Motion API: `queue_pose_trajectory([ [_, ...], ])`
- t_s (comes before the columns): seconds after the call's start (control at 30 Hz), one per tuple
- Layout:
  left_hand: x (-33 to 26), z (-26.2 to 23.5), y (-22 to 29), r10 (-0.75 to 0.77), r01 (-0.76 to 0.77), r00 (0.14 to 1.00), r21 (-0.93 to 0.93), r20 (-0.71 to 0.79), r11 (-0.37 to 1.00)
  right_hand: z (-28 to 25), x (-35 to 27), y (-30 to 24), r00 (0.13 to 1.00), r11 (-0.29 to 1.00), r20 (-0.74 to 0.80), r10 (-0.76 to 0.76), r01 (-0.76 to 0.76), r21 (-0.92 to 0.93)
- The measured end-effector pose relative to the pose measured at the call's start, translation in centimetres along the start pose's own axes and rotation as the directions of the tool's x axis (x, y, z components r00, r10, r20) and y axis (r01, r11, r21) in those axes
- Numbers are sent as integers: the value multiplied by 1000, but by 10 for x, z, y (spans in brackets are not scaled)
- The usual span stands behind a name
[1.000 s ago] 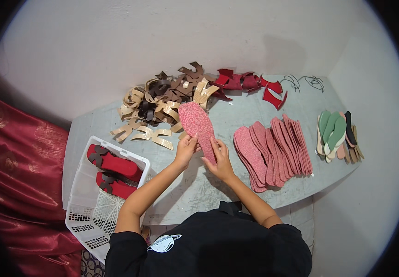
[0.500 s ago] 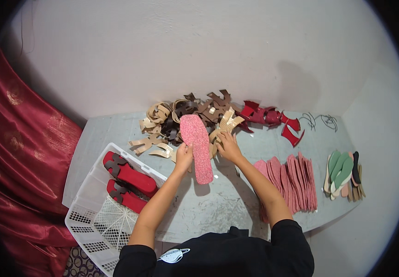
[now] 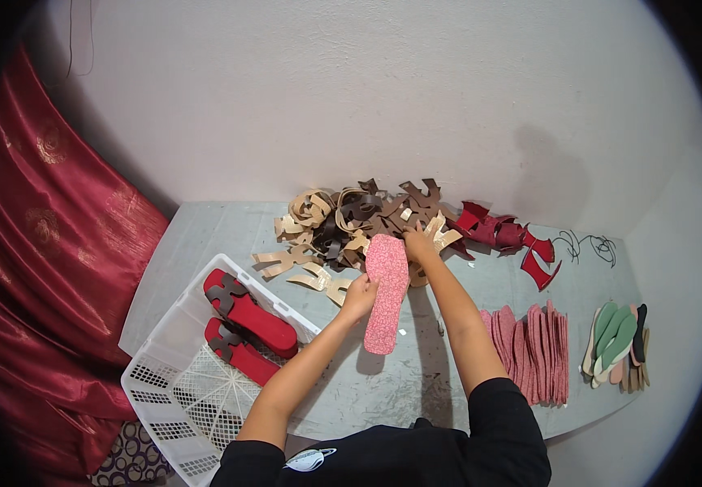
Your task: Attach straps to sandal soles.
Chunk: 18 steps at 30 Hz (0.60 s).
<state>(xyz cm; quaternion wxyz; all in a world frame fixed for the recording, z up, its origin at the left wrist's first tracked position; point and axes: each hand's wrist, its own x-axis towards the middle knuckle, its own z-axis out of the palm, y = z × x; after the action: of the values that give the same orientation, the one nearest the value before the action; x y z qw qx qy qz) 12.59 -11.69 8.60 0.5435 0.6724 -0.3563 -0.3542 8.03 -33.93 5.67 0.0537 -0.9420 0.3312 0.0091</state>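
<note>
Left hand gripping the pink insole by its edge, held above the table around centre. Right hand up at 12 o'clock from the insole, fingers down in the strap pile; can't tell if closed on one. Red straps at 2 o'clock. Pink insole stack at 4 o'clock, green soles further right. White basket at 8 o'clock with two red sandals inside.

Plain white wall behind grey table; red satin curtain at left.
</note>
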Motion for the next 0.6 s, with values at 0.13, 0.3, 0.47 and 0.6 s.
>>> queue_pose_trajectory([
  [0.13, -5, 4, 11, -38, 39, 999, -81, 18, 996, -7, 3, 6, 1000, 996, 20, 18, -20, 89],
  [0.3, 3, 0, -11, -9, 9, 1000, -26, 7, 1000, -21, 10, 5, 998, 993, -25, -62, 64, 101],
  [0.47, 4, 4, -15, -2, 5, 1000, -134, 27, 991, -9, 14, 9, 990, 980, 11, -138, 138, -144],
  [0.6, 6, 8, -12, -4, 8, 1000, -123, 29, 992, -5, 13, 22, 991, 979, -79, -104, 88, -186],
])
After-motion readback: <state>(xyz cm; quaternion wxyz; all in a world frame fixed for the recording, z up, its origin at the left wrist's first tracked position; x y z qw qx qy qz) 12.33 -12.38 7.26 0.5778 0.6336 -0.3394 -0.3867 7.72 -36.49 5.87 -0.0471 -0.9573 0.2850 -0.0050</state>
